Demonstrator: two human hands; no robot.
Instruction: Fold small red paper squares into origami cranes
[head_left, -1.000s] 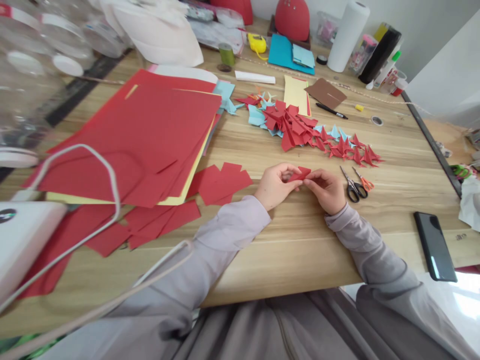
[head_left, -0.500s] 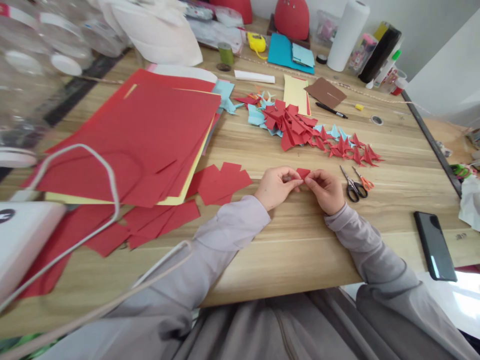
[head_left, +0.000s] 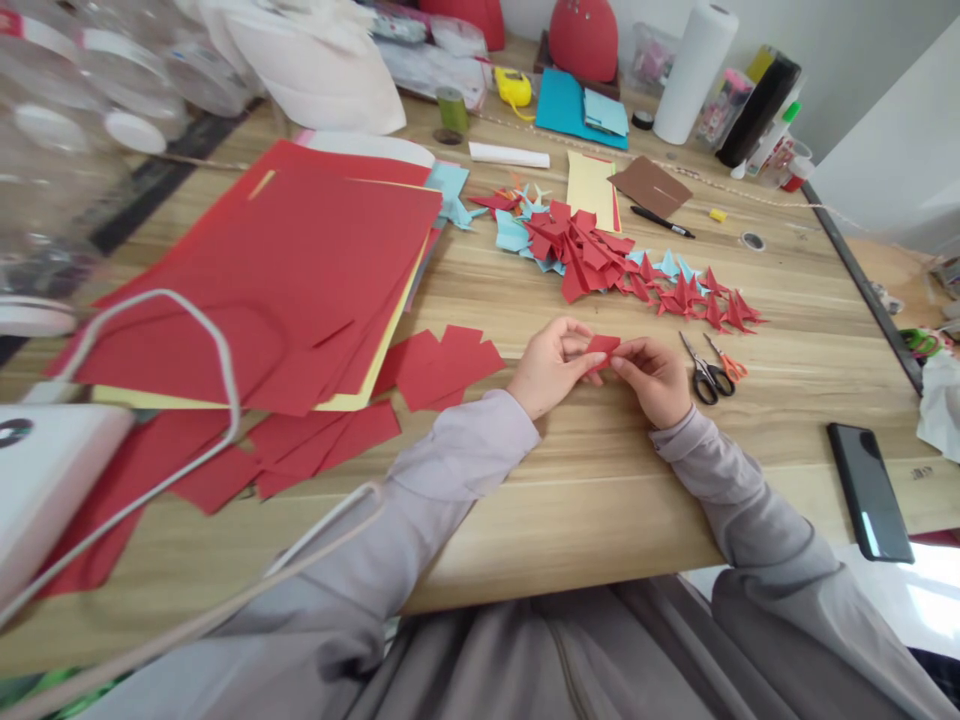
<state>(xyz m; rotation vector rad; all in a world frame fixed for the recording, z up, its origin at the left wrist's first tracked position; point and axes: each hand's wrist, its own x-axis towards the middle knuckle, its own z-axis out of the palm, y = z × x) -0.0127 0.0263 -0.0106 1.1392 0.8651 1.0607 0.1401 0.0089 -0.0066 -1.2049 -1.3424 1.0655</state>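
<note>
Over a wood-grained table (head_left: 570, 520), a small piece of red paper (head_left: 603, 344) is pinched by the thumb and fingers of the left hand (head_left: 551, 367) and nipped at its right edge by the narrowed fingertips of the right hand (head_left: 655, 382). Near the right hand, black-handled scissors (head_left: 706, 381) and orange-handled scissors (head_left: 736, 369) are laid. Beyond both hands, folded red and blue shapes (head_left: 581, 250) are heaped — with loose red pieces (head_left: 450, 365) and a stack of large red sheets (head_left: 300, 260) to the left, and a phone (head_left: 868, 485) well to the right.
</note>
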